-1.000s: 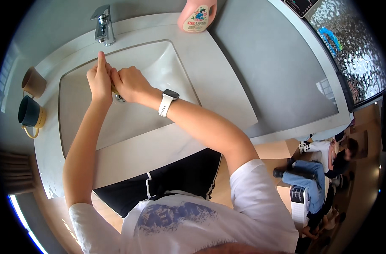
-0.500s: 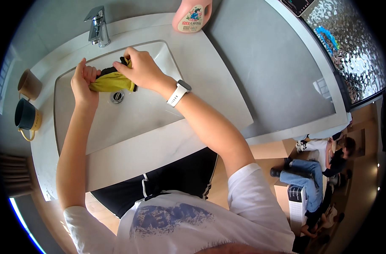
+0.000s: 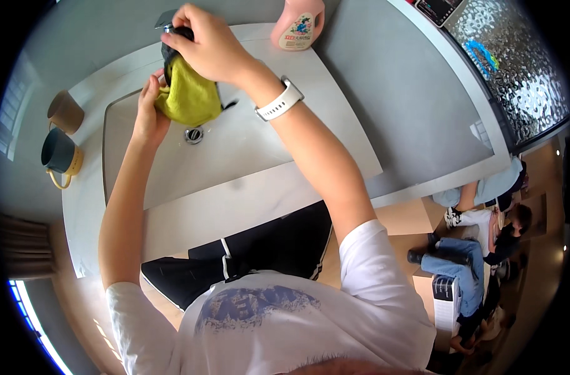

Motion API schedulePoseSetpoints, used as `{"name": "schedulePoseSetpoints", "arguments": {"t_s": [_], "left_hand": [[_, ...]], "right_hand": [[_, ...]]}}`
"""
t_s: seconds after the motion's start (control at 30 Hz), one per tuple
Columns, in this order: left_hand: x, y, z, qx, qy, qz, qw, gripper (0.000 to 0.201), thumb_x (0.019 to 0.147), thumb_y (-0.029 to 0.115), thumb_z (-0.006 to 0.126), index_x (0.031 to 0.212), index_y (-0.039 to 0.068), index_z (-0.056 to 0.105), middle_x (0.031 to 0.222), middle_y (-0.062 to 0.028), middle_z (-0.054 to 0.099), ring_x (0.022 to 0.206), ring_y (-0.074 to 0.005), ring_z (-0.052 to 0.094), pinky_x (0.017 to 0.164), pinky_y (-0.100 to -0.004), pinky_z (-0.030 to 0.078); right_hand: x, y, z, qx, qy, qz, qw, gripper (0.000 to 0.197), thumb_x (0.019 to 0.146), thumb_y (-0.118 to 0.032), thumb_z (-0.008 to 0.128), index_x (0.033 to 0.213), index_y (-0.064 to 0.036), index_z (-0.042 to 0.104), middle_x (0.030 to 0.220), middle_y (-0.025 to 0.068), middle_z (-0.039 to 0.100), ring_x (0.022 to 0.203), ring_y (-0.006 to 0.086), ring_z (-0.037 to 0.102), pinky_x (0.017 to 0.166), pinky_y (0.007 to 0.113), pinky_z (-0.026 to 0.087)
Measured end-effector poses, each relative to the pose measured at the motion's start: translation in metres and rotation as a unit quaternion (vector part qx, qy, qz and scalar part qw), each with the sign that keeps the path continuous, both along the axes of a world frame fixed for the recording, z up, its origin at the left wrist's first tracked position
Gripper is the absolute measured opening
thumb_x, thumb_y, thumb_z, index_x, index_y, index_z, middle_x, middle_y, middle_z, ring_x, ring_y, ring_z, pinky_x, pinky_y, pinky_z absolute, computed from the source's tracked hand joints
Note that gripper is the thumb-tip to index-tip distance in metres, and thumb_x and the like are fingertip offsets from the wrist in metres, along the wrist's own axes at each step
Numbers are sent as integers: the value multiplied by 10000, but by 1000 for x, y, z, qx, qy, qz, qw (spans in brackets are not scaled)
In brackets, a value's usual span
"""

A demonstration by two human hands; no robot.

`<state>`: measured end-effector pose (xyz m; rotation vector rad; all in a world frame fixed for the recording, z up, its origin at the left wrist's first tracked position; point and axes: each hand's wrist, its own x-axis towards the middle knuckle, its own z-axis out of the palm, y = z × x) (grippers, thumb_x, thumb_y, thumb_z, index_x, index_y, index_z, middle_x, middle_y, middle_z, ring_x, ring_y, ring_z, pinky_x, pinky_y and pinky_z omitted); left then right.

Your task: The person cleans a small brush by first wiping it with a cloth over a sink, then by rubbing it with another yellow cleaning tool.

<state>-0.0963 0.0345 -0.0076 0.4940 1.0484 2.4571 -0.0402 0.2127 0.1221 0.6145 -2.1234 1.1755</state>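
I monitored both hands from the head view. The right hand (image 3: 211,51) held the yellow-green fabric piece (image 3: 190,97) by its black trim (image 3: 172,59), thumb and fingers closed in a narrow pinch. The left hand (image 3: 148,117) supported the lower left edge, its fingers curled against the cloth; the fabric hid part of this grip, so I could not tell how tightly they pressed. The fabric hung between the two sets of fingers, above the sink basin (image 3: 247,147), probably so that drips would fall inside. I judged that the high pinch and low support kept the cloth spread.

The chrome faucet (image 3: 166,19) stood just behind the right fingers and was largely covered by them; I could not confirm water flow. The drain (image 3: 193,135) lay to the right of the left hand, below the cloth. Well left of the left fingers stood a brown cup (image 3: 66,112) and a dark green-and-yellow mug (image 3: 60,153), apparently set aside to leave working room. A pink detergent bottle (image 3: 298,26) stood right of the right fingers, within likely reach.
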Motion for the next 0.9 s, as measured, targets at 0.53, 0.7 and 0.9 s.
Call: {"name": "schedulePoseSetpoints", "arguments": {"t_s": [0.53,0.7,0.9], "left_hand": [[55,34,19,-342,252,108,899,548,801,209,866,1198,-46,587,1097,-122,703,996,-184,684,897,-356,558],[52,27,19,-322,271,47,906,792,801,315,878,1373,-32,455,1308,-136,613,1177,-210,617,998,-383,510],[12,-8,21,-251,218,51,942,493,1043,352,592,1373,-5,512,1339,-80,570,1261,-126,501,1082,-312,374]], "right_hand": [[10,9,34,353,-185,3,917,374,917,-381,721,977,-12,704,895,188,733,810,352,707,719,456,544],[21,10,40,325,-136,-10,936,401,876,-394,757,974,-7,717,909,181,738,844,347,715,747,436,558],[30,14,46,291,-100,-27,951,437,826,-409,800,970,-1,733,926,173,745,886,341,726,780,413,575]]}}
